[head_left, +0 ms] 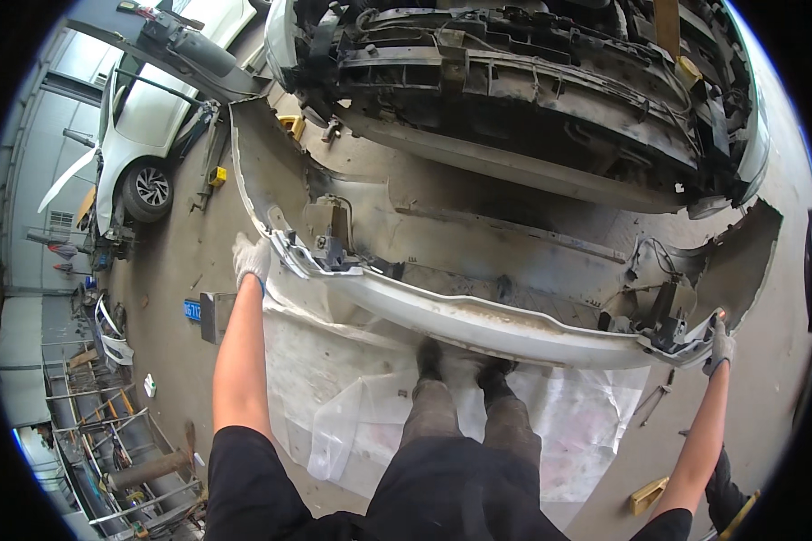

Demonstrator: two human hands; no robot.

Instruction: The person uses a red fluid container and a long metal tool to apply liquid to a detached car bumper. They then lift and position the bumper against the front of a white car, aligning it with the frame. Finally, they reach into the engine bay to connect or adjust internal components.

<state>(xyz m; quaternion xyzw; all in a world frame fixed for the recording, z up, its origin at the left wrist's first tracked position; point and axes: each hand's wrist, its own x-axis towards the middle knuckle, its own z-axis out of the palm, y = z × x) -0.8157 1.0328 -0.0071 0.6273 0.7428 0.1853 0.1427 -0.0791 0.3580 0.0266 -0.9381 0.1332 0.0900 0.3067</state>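
Note:
A white car bumper [451, 317] spans the middle of the view, its dusty inner side with brackets and wiring facing up toward me. My left hand [252, 259], in a pale work glove, grips its left part beside the headlight cut-out. On the right, my right hand [720, 343], also gloved, holds the edge near the right corner, with the fingers partly hidden behind the rim. Beyond the bumper stands a car front [514, 90] with its beam and inner parts bare.
Plastic sheeting [352, 424] lies under my feet. A blue plate [192, 310] is on the floor to the left, and a yellow block [648, 495] to the lower right. Farther left are a white car [153, 108], a lift post [185, 45] and a metal rack [108, 424]. Another person [724, 487] shows at the lower right.

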